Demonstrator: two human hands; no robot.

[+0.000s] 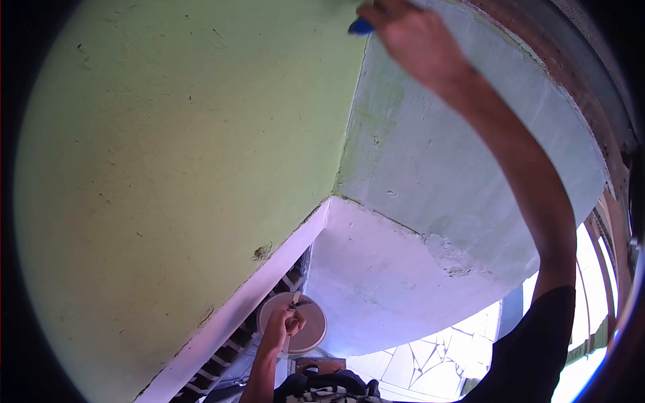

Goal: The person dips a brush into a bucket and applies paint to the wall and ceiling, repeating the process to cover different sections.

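My right hand [410, 37] is raised high against the wall, near the corner where a green face [175, 148] meets a paler one [437, 154]. It is closed on a blue item [361, 27], of which only an end shows at the top edge. Far below, my left hand [282, 326] is a fist around a thin tool [295, 300]. That tool lies in front of a round pale dish [310, 329]. Whether the hand also carries the dish cannot be told.
A white band [269, 269] runs along the bottom of the green wall. A whitish patched surface [376, 282] sits under the pale wall. Striped steps [228, 346], a cracked tiled floor [430, 369] and a bright railing [598, 269] lie below and to the right.
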